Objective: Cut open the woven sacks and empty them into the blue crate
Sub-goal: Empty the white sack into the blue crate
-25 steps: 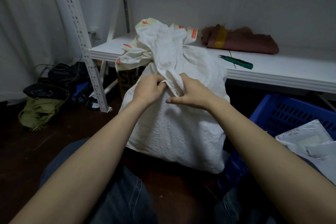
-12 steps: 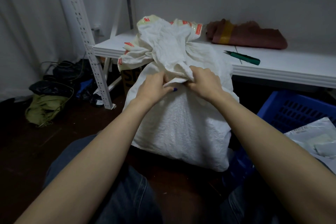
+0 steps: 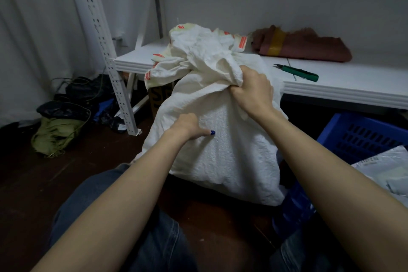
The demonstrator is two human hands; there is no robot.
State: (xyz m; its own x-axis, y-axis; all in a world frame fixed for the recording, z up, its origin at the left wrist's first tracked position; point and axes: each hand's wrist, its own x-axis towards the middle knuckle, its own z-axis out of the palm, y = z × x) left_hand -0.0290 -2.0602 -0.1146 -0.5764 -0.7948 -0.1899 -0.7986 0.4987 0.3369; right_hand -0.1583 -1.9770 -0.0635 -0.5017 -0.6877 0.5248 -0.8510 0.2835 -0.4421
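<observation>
Right hand (image 3: 251, 91) is fisted round the bunched neck of the white woven sack (image 3: 231, 152), fingers curled fully into the cloth. Left hand (image 3: 187, 127) lies against the sack's front lower down, thumb out. Its fingers are hidden behind the hand, so whether they pinch cloth cannot be told. The sack stands upright on the floor against the front edge of the white shelf (image 3: 353, 89). The blue crate (image 3: 362, 137) sits below the shelf's right part and holds grey packets (image 3: 384, 168). Risks, as judged: the neck looks closed, and the green utility knife (image 3: 298, 72) lies on the shelf, in neither hand. Tugging by hand may tear the weave unevenly or topple the sack, spilling its contents on the floor short of the crate. A one-handed lift by the neck could slip, since the load hangs low. Appearance: crinkled white weave, full and rounded at the base, with loose upper folds carrying red printed strips.
</observation>
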